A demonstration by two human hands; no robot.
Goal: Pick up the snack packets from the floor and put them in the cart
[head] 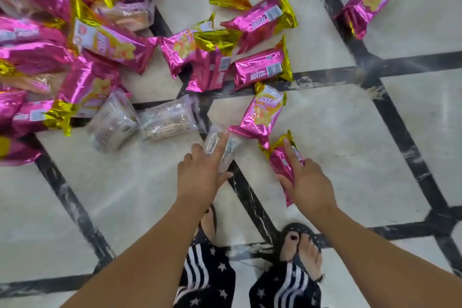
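Beside the pink heap (50, 57), the left hand (200, 175) gripped a clear packet (233, 149) and the right hand (310, 182) gripped a pink packet (280, 161); most packets remained on the floor, and no cart was in view.

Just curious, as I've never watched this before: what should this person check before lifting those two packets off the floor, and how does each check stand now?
1. Grip of left hand on clear packet: ok.
2. Grip of right hand on pink packet: ok.
3. Pink packet free of the neighbouring yellow-fronted packet: cannot tell, their ends lie close.
4. Cart within reach: cannot tell, it is not in view.
5. Feet on bare floor, no packet underfoot: ok.
6. Floor cleared of packets: not ok, a big pile lies there.
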